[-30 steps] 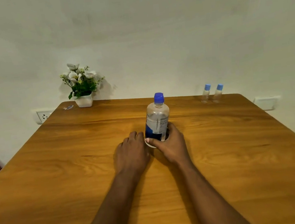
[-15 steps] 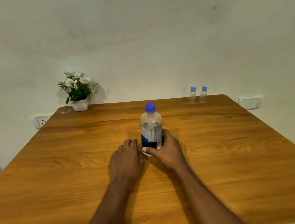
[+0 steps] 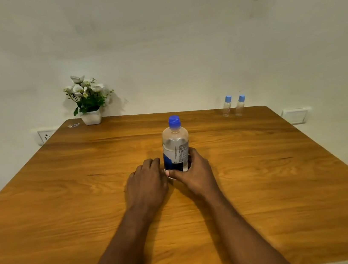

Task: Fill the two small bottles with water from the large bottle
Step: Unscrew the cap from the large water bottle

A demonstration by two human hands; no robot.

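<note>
large bottle (image 3: 175, 147) stands upright, capped, on the surface (image 3: 264, 175); right hand (image 3: 193, 173) grips its base, left hand (image 3: 145, 184) rests flat, fingers relaxed, beside it.

One large bottle (image 3: 175, 147), two small bottles (image 3: 226, 106) (image 3: 240, 105), one flower pot (image 3: 91, 117), two hands (image 3: 145, 181) (image 3: 196, 171).

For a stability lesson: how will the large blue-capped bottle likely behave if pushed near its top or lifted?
Tall on a narrow base, the large bottle would probably tip if pushed near its cap. It seems to hold water, so likely heavy for its size. The right hand grips it low, which should steady it.
</note>
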